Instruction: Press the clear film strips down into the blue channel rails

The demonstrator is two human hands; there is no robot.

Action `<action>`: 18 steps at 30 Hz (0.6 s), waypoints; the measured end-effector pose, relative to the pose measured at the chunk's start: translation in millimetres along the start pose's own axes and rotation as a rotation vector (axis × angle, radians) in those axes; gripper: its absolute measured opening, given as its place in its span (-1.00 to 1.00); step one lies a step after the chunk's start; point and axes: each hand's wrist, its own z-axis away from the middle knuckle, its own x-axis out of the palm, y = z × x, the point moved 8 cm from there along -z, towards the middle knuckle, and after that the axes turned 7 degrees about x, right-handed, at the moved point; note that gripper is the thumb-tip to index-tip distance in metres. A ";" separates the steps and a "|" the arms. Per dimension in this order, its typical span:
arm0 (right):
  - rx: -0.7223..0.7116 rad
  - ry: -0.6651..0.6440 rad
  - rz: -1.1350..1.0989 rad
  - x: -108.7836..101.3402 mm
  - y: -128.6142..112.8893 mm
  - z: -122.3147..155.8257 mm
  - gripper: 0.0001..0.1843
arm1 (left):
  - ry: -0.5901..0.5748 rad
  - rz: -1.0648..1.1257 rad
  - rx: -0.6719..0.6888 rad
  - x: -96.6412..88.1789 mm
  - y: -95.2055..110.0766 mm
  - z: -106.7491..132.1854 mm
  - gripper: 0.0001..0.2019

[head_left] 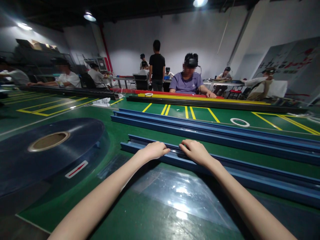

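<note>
A long blue channel profile (232,170) lies across the green table in front of me, its trough facing up. My left hand (156,150) is curled over it near its left end, fingers over the far wall and thumb toward the right. A short gap away, my right hand (196,150) bends its fingers over the same profile. Something shiny and clear, like plastic film, shows in the trough between the hands; the fingertips partly hide it. Behind lies a second stack of blue profiles (200,133), apart from both hands.
On the left sits a large roll of clear film (82,140) with a cardboard core. A glossy film sheet (182,193) lies on the table (117,216) before me. Farther back are a white ring (240,122), black, yellow and red profiles, and a seated person in purple (186,83).
</note>
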 end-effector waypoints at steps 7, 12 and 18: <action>0.003 -0.009 -0.016 -0.7 0.3 0.2 -0.62 | 0.028 0.019 0.003 0.9 -2.5 -0.7 -0.57; -0.004 -0.015 0.023 -0.2 -0.8 -0.8 -0.60 | 0.028 0.011 -0.022 -0.8 -1.7 0.7 -0.57; -0.017 -0.016 0.039 0.7 -1.7 -1.8 -0.57 | 0.036 0.015 -0.026 -2.5 0.6 2.7 -0.58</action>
